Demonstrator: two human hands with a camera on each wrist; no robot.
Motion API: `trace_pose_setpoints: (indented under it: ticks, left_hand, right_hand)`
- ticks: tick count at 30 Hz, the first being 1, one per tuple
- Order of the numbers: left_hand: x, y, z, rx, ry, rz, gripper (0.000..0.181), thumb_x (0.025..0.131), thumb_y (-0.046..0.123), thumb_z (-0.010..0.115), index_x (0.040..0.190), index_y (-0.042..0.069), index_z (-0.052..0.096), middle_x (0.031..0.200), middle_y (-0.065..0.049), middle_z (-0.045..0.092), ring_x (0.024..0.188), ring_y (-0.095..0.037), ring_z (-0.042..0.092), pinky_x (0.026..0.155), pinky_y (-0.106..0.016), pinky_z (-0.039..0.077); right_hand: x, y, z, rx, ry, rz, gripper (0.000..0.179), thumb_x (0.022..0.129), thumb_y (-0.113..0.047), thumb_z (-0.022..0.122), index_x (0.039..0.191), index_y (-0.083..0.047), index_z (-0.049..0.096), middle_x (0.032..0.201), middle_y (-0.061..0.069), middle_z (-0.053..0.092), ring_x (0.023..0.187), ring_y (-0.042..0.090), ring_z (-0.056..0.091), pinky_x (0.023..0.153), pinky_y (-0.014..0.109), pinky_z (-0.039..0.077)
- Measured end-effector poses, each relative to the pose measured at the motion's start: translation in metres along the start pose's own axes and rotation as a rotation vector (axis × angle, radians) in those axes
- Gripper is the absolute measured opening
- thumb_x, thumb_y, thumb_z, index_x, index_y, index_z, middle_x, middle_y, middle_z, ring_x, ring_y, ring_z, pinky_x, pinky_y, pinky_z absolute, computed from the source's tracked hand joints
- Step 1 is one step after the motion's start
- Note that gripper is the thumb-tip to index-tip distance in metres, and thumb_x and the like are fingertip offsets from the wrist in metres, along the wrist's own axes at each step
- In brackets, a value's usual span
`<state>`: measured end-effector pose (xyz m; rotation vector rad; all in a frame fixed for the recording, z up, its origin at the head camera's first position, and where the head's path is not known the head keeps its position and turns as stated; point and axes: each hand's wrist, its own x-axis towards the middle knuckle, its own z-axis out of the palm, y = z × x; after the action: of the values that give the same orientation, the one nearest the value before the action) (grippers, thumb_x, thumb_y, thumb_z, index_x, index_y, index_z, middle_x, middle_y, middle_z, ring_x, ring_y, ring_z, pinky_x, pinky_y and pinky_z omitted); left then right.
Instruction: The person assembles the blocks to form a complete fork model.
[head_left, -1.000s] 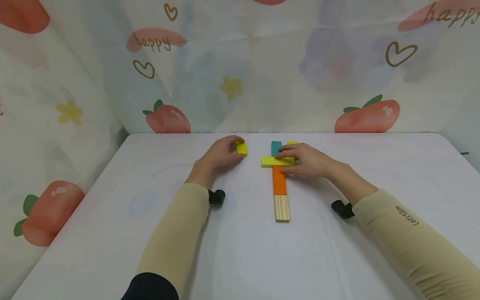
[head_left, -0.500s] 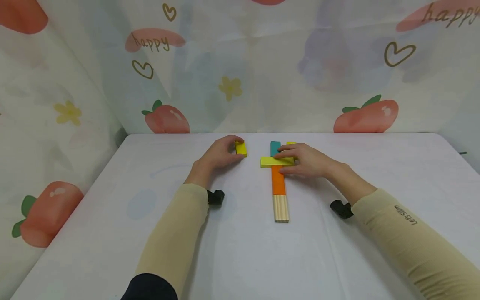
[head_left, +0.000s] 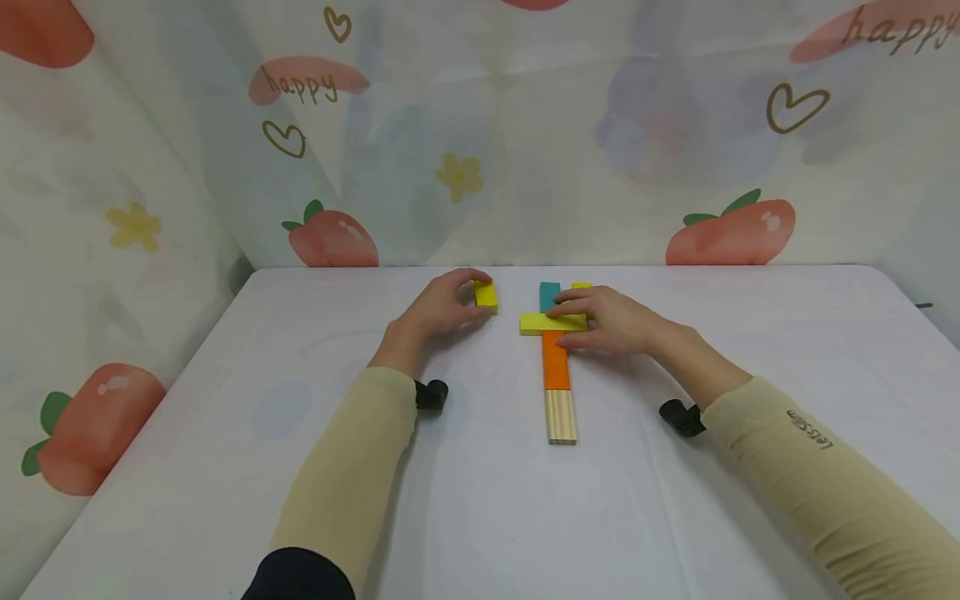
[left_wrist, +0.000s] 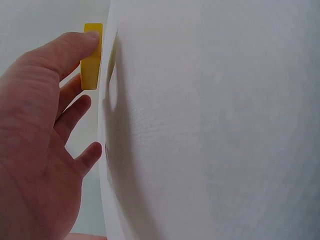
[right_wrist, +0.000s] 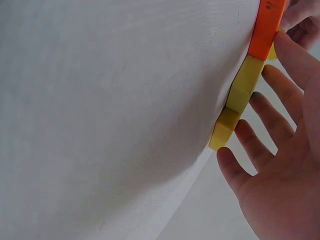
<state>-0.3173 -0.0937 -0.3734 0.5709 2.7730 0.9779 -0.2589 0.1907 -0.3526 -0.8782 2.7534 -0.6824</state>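
In the head view my left hand [head_left: 438,307] pinches a small yellow block [head_left: 487,296] between thumb and fingers, near the far edge of the table. The left wrist view shows its thumb pressed on that block [left_wrist: 91,60], close over the white cloth. My right hand [head_left: 618,322] rests with spread fingers on a flat arrangement of blocks. Its fingers touch a yellow-green crossbar block [head_left: 531,324], and the thumb is at an orange block [head_left: 556,367]. Beyond the crossbar lies a teal block [head_left: 550,297]. Another yellow block [head_left: 582,286] is partly hidden behind the right hand.
A plain striped wooden block [head_left: 561,417] continues the column below the orange one. White cloth [head_left: 480,517] covers the table. A patterned curtain [head_left: 525,208] stands along the back edge, and another hangs at the left.
My left hand has shifted slightly to the right with the yellow block, toward the arrangement. The right hand and the other blocks keep their places.
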Motion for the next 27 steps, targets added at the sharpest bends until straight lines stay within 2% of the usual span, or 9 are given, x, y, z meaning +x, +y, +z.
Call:
trace_pose_setpoints:
  ticks: [4, 11, 20, 27]
  left_hand:
    - [0.000, 0.002, 0.000, 0.001, -0.005, -0.007, 0.049, 0.092, 0.025, 0.075, 0.138, 0.020, 0.059, 0.146, 0.002, 0.052, 0.139, -0.019, 0.039, 0.118, -0.037, 0.027]
    - [0.002, 0.003, 0.000, 0.010, 0.003, 0.023, 0.049, 0.092, 0.024, 0.075, 0.138, 0.020, 0.060, 0.145, 0.003, 0.053, 0.139, -0.018, 0.040, 0.118, -0.035, 0.027]
    - [0.003, 0.014, 0.001, -0.016, 0.001, -0.020, 0.048, 0.093, 0.026, 0.075, 0.138, 0.025, 0.059, 0.146, 0.005, 0.051, 0.139, -0.018, 0.038, 0.118, -0.041, 0.028]
    - [0.007, 0.019, 0.002, 0.004, -0.004, -0.001, 0.048, 0.093, 0.025, 0.074, 0.139, 0.023, 0.059, 0.145, 0.004, 0.052, 0.138, -0.019, 0.039, 0.117, -0.040, 0.029]
  right_hand:
    - [0.000, 0.000, 0.000, 0.001, -0.002, 0.003, 0.046, 0.093, -0.024, 0.073, 0.134, -0.005, 0.065, 0.147, 0.023, 0.048, 0.140, 0.044, 0.036, 0.114, 0.061, 0.028]
    - [0.001, 0.001, 0.000, -0.004, -0.003, -0.003, 0.046, 0.094, -0.025, 0.073, 0.135, -0.006, 0.065, 0.148, 0.023, 0.048, 0.140, 0.044, 0.037, 0.114, 0.060, 0.028]
    - [0.000, 0.000, -0.001, 0.000, -0.007, 0.006, 0.047, 0.094, -0.026, 0.074, 0.135, -0.006, 0.065, 0.148, 0.022, 0.049, 0.140, 0.044, 0.036, 0.114, 0.061, 0.028]
    - [0.001, 0.000, -0.001, 0.003, -0.012, 0.006, 0.047, 0.094, -0.026, 0.073, 0.135, -0.006, 0.065, 0.148, 0.023, 0.048, 0.140, 0.044, 0.037, 0.113, 0.061, 0.028]
